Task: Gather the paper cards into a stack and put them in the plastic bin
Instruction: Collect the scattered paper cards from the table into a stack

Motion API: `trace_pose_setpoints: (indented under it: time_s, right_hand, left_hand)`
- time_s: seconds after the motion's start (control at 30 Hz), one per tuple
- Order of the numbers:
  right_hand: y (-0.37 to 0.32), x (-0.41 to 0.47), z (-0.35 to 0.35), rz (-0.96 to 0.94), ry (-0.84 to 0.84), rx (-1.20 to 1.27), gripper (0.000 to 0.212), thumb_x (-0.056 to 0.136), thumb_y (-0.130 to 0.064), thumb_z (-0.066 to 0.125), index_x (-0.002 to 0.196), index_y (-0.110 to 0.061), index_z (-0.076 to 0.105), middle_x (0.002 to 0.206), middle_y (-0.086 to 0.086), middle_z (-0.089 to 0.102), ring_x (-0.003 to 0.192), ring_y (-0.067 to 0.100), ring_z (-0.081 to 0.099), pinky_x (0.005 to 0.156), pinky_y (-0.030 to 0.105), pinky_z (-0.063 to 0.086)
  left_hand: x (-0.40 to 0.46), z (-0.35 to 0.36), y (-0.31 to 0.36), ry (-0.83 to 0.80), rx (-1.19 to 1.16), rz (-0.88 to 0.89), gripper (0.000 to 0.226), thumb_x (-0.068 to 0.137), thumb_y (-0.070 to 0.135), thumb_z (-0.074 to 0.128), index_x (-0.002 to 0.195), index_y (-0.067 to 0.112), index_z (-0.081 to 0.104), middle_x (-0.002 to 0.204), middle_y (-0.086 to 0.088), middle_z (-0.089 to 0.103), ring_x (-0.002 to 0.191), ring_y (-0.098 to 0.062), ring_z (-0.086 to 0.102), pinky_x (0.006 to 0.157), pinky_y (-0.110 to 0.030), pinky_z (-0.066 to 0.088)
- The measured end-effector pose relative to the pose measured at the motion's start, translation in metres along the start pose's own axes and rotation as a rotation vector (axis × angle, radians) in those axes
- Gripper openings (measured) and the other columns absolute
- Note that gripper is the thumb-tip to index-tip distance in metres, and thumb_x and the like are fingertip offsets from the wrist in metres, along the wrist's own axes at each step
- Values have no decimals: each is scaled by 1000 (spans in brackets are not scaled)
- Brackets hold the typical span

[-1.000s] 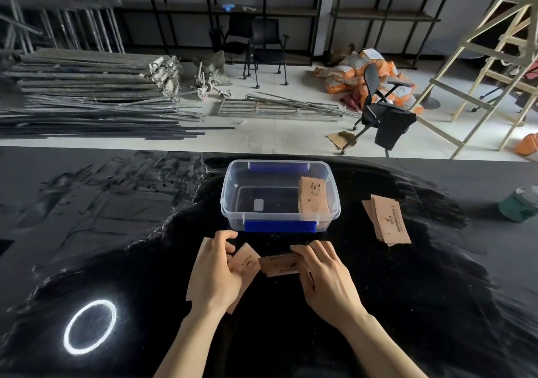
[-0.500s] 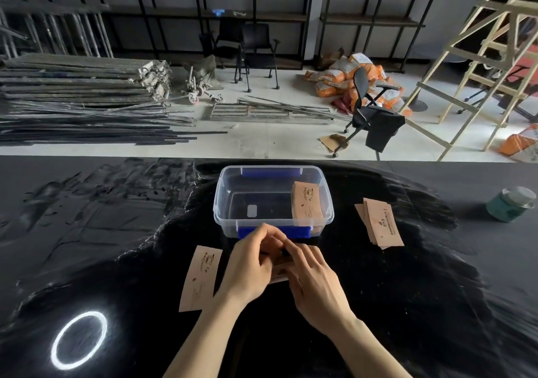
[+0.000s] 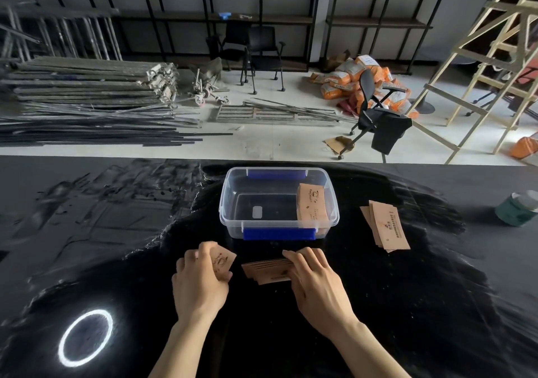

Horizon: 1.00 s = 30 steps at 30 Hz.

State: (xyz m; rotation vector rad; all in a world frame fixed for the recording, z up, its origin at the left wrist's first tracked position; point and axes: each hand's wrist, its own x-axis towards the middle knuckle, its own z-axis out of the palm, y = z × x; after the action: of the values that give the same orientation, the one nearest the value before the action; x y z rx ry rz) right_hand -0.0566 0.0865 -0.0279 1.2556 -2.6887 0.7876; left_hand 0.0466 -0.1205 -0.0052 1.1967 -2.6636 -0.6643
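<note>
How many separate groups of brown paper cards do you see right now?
4: one in the left hand, one under the right hand, one in the clear plastic bin, one right of it. Cards per group unclear.

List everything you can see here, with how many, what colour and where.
plastic bin: one, clear with blue clips, table centre
cards in bin: brown, leaning at its right end
card pile: several, brown, right of bin
fanned cards: several, brown, under right hand
single card: one, brown, in left hand
jar: one, green, far right
ring light reflection: one, white, near left
table: one, black
left hand: holding the single card
right hand: pressing the fanned cards
</note>
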Motion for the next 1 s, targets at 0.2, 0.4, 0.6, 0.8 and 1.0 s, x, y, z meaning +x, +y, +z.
trace_pose_setpoints:
  time_s: [0.2, 0.4, 0.6, 0.8, 1.0]
  right_hand:
    - [0, -1, -2, 4, -13, 17, 43, 94, -13, 68, 135, -18, 58, 119, -1, 62, 110, 20, 59, 68, 30, 62]
    - [-5, 1, -2, 35, 28, 37, 61, 99, -16, 60, 155, -18, 37, 134, -2, 59, 119, 17, 56, 84, 31, 63]
    - [-5, 4, -2, 5, 29, 60, 57, 96, -17, 68, 148, -25, 48, 133, -7, 59, 121, 14, 54, 88, 30, 62]
    - [3, 6, -3, -12, 29, -1, 48, 95, -20, 67, 141, -26, 54, 125, -7, 61, 113, 15, 56, 82, 31, 62]
    - [24, -5, -20, 356, 207, 395, 75, 87, -22, 81, 149, -28, 41, 128, -10, 62, 111, 6, 65, 90, 27, 60]
  left_hand:
    - [6, -10, 6, 16, -358, 136, 54, 77, -4, 80, 109, 36, 62, 88, 13, 70, 85, -7, 68, 71, -23, 54]
    - [10, -19, 42, -165, -551, 331, 46, 79, -10, 79, 98, 30, 66, 90, 6, 73, 80, -8, 76, 81, -26, 64]
    - [-1, -4, 62, -246, -568, 390, 39, 87, -4, 71, 105, 29, 63, 99, 7, 72, 93, -7, 75, 91, -32, 62]
    - [-2, -12, 63, -303, -7, 538, 47, 83, 31, 73, 126, 42, 56, 122, 18, 70, 108, -7, 69, 91, -25, 55]
    - [-8, 10, 82, -303, -170, 479, 31, 85, 32, 74, 114, 38, 65, 100, 20, 77, 90, -2, 74, 82, -26, 61]
